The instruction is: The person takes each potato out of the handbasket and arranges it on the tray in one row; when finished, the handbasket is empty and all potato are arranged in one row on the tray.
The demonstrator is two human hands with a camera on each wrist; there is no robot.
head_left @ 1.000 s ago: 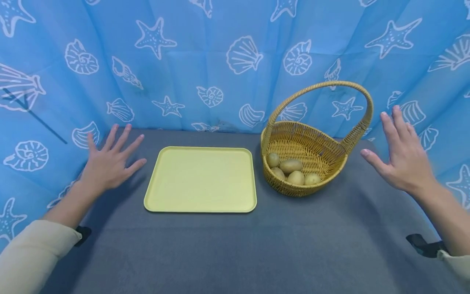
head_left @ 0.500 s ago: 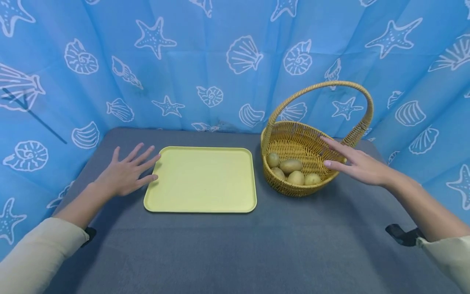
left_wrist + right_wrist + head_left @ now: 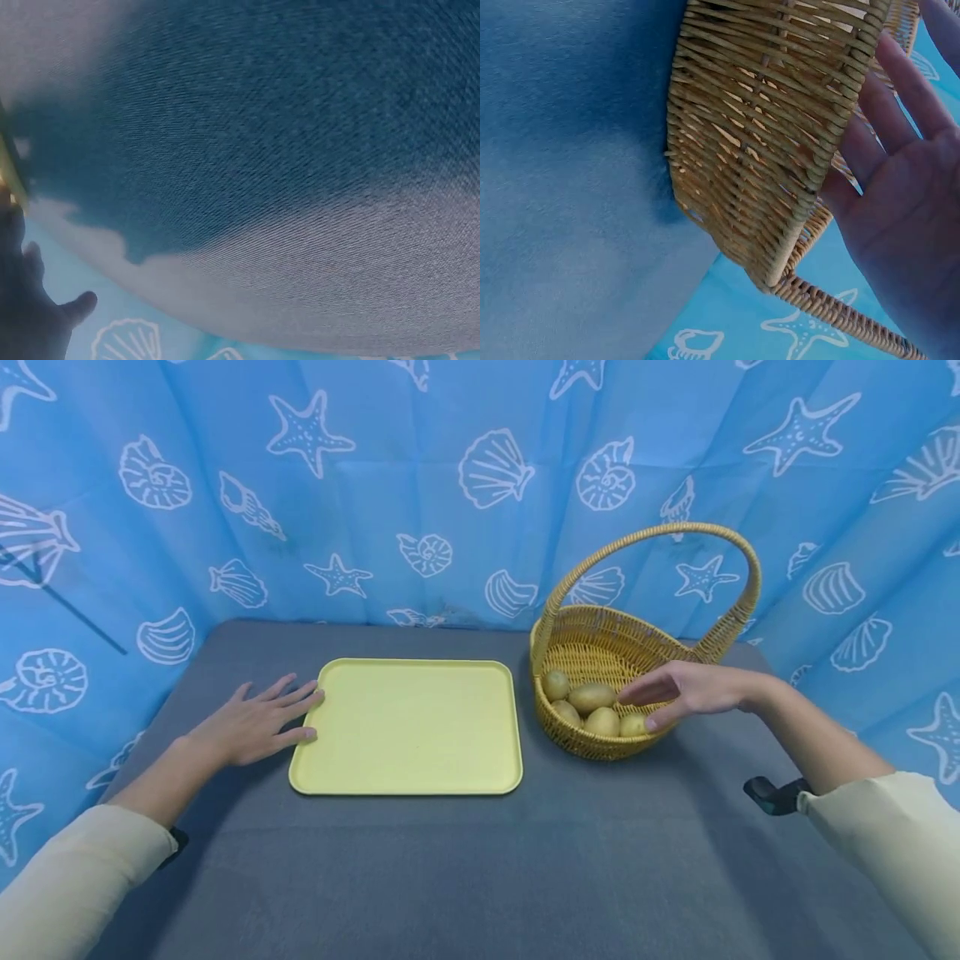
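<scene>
A wicker basket (image 3: 585, 747) with a tall arched handle (image 3: 652, 533) holds several potatoes (image 3: 592, 697) at its near left side. Over the basket's right rim reaches my right hand (image 3: 693, 689), thumb and fingers apart and holding nothing. In the right wrist view the fingers of that hand (image 3: 907, 165) pass behind the woven wall (image 3: 757, 127). My left hand (image 3: 251, 727) spreads its fingers at the left edge of a pale yellow tray (image 3: 408, 727); whether it touches the rim I cannot tell. The left wrist view catches only part of that hand (image 3: 30, 300), in shadow.
Dark grey cloth covers the table (image 3: 465, 877). A blue curtain (image 3: 360, 510) with white shells and starfish hangs behind and at both sides. The tray lies left of the basket, with a narrow gap between them.
My right hand has swung left from beside the basket to over its inside. The left hand has moved right and toward me, to the tray's left edge. Basket and tray stay put.
</scene>
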